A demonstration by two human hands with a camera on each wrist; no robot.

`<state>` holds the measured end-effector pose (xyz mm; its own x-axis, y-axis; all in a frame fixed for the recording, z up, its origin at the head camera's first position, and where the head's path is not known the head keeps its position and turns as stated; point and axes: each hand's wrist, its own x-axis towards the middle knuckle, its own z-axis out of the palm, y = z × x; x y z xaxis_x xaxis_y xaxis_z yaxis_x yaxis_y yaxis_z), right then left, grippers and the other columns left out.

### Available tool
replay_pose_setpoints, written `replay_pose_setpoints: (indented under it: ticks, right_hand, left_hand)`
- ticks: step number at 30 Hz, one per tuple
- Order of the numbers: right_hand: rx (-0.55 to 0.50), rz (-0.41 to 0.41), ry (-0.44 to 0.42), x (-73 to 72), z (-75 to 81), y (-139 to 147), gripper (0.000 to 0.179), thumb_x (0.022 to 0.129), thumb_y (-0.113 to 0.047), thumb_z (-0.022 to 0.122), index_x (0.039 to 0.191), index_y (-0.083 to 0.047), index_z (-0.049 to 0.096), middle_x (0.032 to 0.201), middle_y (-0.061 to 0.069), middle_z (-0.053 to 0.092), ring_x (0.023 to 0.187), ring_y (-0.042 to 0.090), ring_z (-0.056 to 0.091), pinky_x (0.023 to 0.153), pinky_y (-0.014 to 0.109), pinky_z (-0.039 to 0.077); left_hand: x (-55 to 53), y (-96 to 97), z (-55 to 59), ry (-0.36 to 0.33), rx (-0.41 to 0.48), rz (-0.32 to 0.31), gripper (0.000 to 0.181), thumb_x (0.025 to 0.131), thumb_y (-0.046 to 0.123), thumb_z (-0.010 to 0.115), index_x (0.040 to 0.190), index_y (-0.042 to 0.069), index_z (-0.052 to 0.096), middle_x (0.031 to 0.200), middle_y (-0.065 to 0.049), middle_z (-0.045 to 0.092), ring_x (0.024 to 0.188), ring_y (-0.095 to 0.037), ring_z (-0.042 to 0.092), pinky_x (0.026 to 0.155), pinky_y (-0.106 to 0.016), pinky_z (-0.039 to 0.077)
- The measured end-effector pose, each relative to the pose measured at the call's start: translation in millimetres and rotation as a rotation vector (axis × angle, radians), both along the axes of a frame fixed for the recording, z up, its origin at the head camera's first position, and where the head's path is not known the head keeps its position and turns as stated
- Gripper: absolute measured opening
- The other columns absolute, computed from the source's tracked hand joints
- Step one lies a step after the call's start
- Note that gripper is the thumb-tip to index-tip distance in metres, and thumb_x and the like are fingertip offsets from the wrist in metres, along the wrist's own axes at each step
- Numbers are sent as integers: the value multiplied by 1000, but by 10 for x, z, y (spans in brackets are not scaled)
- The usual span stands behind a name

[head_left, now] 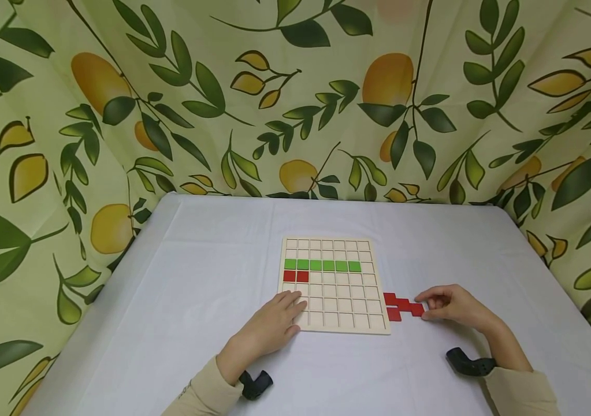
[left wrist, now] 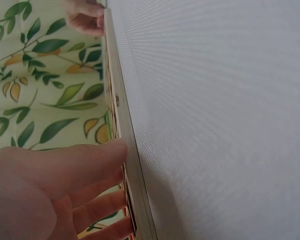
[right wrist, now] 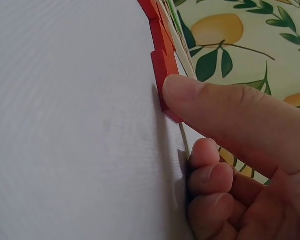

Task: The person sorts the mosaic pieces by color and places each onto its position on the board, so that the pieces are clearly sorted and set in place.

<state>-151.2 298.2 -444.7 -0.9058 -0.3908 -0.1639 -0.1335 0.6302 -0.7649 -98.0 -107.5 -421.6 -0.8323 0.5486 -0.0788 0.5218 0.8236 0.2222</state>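
A pale wooden grid board (head_left: 347, 319) lies on the white table. Across one of its rows runs a line of several green square tiles (head_left: 329, 266), ending one cell short of the right side. Two red tiles (head_left: 296, 276) fill the left cells of the row below. My left hand (head_left: 269, 325) rests on the board's lower left corner, its fingers spread over the cells and the thumb at the edge (left wrist: 134, 167). Beside the board's right edge, my right hand (head_left: 453, 306) pinches the outermost red tile (head_left: 417, 310) between thumb and index finger; the other fingers curl in.
Several loose red tiles (head_left: 393, 314) lie flat between the board and my right hand, some touching. The white tablecloth (head_left: 212, 254) spreads around the board. Behind the table hangs a leaf-and-fruit patterned curtain (head_left: 326, 144). Each wrist wears a black device (head_left: 469, 364).
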Motion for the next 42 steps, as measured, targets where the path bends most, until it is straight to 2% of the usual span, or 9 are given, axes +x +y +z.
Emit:
replay_pose_setpoints:
  ticks: [8, 13, 21, 38, 42]
  right_hand:
    - [-19, 20, -7, 27, 28, -13, 33, 78, -10, 78, 104, 8, 68, 73, -6, 50, 64, 2, 44, 52, 16, 39]
    - [-2, -2, -10, 30, 38, -12, 31, 78, -11, 77, 103, 6, 69, 73, -5, 50, 65, 2, 45, 54, 15, 42]
    - [11, 5, 19, 14, 24, -4, 29, 79, -12, 77, 101, 4, 69, 72, -7, 51, 65, 2, 46, 54, 15, 43]
    - [-13, 7, 18, -13, 30, 25, 28, 81, -10, 75, 103, 6, 68, 73, -7, 50, 66, 2, 46, 54, 16, 43]
    - [-18, 23, 44, -33, 26, 39, 28, 80, -10, 75, 103, 6, 68, 73, -9, 50, 66, 2, 45, 53, 16, 42]
  left_hand:
    - [0, -4, -1, -1, 0, -1, 47, 95, 22, 59, 139, 7, 51, 149, -13, 46, 139, -31, 44, 116, -42, 40]
    - [-4, -4, -7, 17, -7, -6, 46, 95, 23, 58, 138, 7, 52, 148, -13, 47, 138, -30, 45, 116, -41, 40]
    - [-9, -6, -13, 30, -5, -9, 46, 95, 23, 59, 137, 7, 52, 147, -13, 48, 137, -30, 45, 116, -41, 40]
    - [-4, -1, 4, -7, 18, 3, 46, 95, 20, 59, 138, 6, 52, 149, -13, 47, 139, -31, 44, 116, -42, 39]
    - [-6, 1, 2, -11, 17, 3, 46, 94, 21, 59, 138, 6, 52, 148, -13, 47, 138, -31, 44, 116, -43, 39]
